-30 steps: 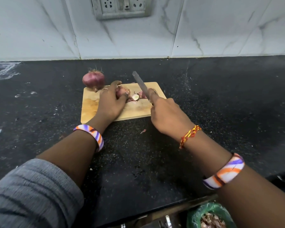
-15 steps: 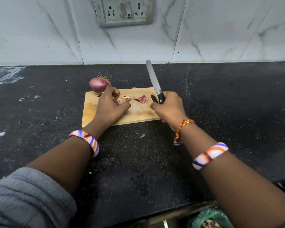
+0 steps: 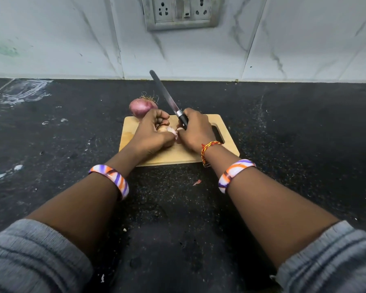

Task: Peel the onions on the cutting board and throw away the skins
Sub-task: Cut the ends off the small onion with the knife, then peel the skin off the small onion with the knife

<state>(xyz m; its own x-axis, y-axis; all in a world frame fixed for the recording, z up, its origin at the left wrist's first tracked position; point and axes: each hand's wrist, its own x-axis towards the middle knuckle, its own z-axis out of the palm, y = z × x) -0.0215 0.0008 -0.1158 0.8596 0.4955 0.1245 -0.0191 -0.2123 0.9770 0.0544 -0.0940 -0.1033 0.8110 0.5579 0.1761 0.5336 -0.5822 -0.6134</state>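
Observation:
A wooden cutting board [image 3: 226, 152] lies on the black counter. My left hand [image 3: 152, 134] grips a small onion [image 3: 171, 130] over the board; most of that onion is hidden by my fingers. My right hand [image 3: 195, 132] holds a knife [image 3: 167, 98] by its black handle, blade pointing up and away, and its thumb touches the same onion. A whole red onion [image 3: 142, 106] with dry roots sits at the board's far left corner, just behind my left hand.
A small scrap of onion skin [image 3: 197, 182] lies on the counter [image 3: 304, 134] in front of the board. White smears [image 3: 25, 92] mark the counter at far left. A marble wall with a socket plate [image 3: 181, 12] stands behind.
My right hand has moved left with the knife and now meets my left hand at the small onion. The skin pieces seen earlier on the board are now hidden by my hands.

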